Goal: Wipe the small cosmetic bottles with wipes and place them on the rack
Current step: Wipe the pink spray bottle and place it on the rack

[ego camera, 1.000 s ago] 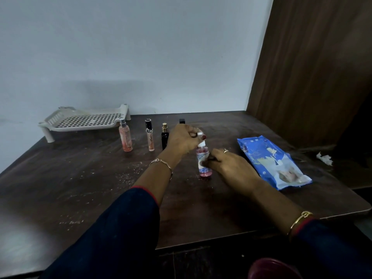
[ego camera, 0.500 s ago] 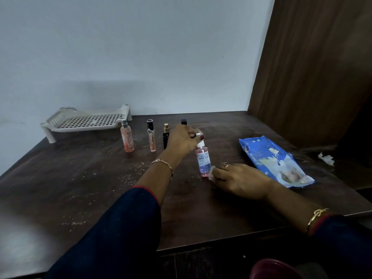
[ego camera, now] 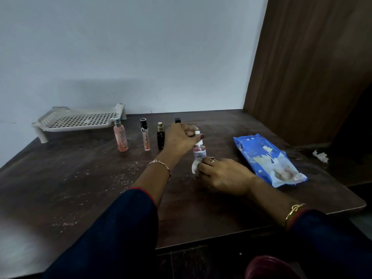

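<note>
1. The right fingers [ego camera: 203, 168] are curled together round a white wipe [ego camera: 194, 167] and press it against the foot of the pink bottle [ego camera: 198, 151], just right of the frame's centre.
2. The left fingertips [ego camera: 193, 134] pinch the bottle's white cap [ego camera: 197, 132] from above and keep it upright on the table [ego camera: 80, 178].
3. A second ago the wipe covered the bottle's middle and hid the label. The right hand [ego camera: 225, 175] has since slid down, so the label shows above the wipe.
4. The left hand [ego camera: 179, 138] has kept its grip on the cap throughout, and the bottle stands on the same spot.
5. I judge the body of this bottle is nearly wiped. The cap under the left fingertips looks unwiped, though I cannot be sure.
6. Three more bottles stand in a row left of centre: a pink spray bottle [ego camera: 120, 138], a slim tube [ego camera: 145, 137] and a black bottle [ego camera: 160, 139]. A black top [ego camera: 177, 120] peeks from behind the left hand.
7. The rack [ego camera: 60, 128], at the left of the frame by the wall, holds no bottles, so every placing remains to be done.
8. The blue wipes pack [ego camera: 261, 156] lies right of the hands, within easy reach.
</note>
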`<control>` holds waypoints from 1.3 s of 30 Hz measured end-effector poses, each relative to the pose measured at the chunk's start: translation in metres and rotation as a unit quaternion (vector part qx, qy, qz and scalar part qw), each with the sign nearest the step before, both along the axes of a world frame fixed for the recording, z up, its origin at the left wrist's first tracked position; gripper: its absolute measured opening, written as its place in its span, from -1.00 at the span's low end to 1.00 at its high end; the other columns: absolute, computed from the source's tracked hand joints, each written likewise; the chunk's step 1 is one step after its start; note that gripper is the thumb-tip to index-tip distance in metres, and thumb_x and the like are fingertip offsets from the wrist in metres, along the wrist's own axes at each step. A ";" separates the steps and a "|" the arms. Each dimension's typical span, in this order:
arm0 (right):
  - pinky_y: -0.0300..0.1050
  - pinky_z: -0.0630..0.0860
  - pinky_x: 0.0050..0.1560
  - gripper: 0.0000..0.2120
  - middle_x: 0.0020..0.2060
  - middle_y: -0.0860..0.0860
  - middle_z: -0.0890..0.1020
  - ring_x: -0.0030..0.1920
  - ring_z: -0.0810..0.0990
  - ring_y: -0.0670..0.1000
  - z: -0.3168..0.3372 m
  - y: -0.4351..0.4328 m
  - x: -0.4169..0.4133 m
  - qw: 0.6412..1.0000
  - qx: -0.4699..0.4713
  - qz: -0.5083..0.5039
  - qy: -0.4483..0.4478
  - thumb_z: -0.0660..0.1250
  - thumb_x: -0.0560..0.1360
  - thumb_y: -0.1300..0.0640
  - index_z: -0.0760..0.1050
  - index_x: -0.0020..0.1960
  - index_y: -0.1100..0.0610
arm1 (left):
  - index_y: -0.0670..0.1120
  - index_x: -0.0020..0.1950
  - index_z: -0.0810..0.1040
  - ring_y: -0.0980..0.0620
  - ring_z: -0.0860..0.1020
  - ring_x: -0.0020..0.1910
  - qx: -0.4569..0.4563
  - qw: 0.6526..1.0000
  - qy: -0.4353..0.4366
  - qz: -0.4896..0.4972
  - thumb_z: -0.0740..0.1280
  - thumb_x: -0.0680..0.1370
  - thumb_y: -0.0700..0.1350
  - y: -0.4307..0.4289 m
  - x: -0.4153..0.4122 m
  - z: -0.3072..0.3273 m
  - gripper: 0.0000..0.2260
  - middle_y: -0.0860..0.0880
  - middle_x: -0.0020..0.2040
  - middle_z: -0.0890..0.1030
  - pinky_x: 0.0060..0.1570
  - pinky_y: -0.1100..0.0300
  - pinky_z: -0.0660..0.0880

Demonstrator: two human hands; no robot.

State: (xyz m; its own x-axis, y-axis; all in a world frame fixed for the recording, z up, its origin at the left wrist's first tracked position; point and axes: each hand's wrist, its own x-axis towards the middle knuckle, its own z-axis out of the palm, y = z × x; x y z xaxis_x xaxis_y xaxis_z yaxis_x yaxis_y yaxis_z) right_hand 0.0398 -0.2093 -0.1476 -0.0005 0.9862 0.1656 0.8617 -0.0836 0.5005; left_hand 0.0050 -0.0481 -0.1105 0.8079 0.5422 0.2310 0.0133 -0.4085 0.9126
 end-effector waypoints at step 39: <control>-0.09 0.42 -0.33 -0.87 -0.17 0.02 0.55 -0.22 0.56 0.05 0.020 -0.006 -0.003 0.953 0.202 -0.117 0.194 0.18 0.57 0.07 0.44 0.08 0.03 | -0.22 0.03 0.61 0.20 0.57 -0.32 0.004 0.999 0.021 -0.044 0.45 0.43 -0.23 0.003 0.001 0.003 -0.79 -0.02 -0.24 0.59 -0.38 0.45 0.49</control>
State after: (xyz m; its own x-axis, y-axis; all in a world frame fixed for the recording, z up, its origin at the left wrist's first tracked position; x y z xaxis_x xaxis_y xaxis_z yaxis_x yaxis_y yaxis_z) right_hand 0.0367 -0.2150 -0.1273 0.3498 0.8077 0.4747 0.9097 -0.4139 0.0338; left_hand 0.0064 -0.0453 -0.1075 0.8616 0.4660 0.2012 0.0139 -0.4180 0.9084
